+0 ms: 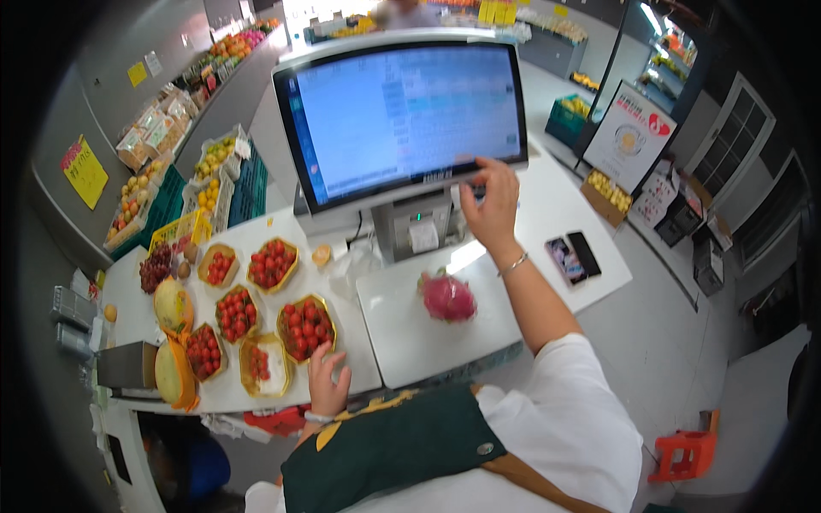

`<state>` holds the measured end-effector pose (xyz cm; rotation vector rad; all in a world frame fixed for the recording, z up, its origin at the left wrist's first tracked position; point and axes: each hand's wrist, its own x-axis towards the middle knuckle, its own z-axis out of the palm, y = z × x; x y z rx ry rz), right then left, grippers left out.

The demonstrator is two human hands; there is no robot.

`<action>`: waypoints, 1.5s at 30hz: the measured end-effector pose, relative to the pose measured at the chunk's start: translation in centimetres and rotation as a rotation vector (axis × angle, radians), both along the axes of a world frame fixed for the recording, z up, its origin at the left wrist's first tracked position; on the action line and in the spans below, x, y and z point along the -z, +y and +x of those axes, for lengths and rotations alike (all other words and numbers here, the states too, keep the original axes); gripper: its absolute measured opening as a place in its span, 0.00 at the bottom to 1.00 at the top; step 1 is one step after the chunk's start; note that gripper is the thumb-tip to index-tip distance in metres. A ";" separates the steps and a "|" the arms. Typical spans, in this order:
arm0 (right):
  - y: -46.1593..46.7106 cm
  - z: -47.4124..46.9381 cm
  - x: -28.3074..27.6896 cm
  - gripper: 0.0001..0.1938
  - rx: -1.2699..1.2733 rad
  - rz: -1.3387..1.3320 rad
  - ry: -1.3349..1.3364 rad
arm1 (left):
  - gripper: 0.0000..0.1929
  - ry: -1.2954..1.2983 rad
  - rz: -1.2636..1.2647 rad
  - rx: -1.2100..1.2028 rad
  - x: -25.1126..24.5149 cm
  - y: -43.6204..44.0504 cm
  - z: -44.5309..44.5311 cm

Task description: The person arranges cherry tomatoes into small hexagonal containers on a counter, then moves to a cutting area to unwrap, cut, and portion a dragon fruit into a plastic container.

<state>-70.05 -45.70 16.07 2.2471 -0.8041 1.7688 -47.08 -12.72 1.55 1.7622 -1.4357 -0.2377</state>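
Note:
At the lower right edge of the touchscreen monitor [410, 115], my right hand [492, 205] is raised with its index fingertip at the screen's bottom frame. Nothing is held in it, and a bracelet circles the wrist. Below the monitor, a dragon fruit [449, 297] lies on the white weighing plate [397, 346]. My left hand [328, 381] hovers by the counter's front edge, fingers apart and holding nothing. Nearest to it are a carton of cherry tomatoes [306, 328] and a partly filled carton [276, 378]. A receipt printer [423, 234] with paper showing sits under the screen.
More tomato cartons [236, 314], netted melons [172, 372] and grapes [156, 268] cover the counter's left side. Two phones [573, 256] lie at right. Fruit crates [218, 173] stand beyond the counter, a red stool [685, 454] on the floor. A blurred person [407, 14] is in the background.

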 end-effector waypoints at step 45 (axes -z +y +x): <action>-3.1 -1.8 -0.4 0.03 0.136 0.010 -0.066 | 0.15 -0.015 0.047 -0.009 0.1 -0.1 -0.2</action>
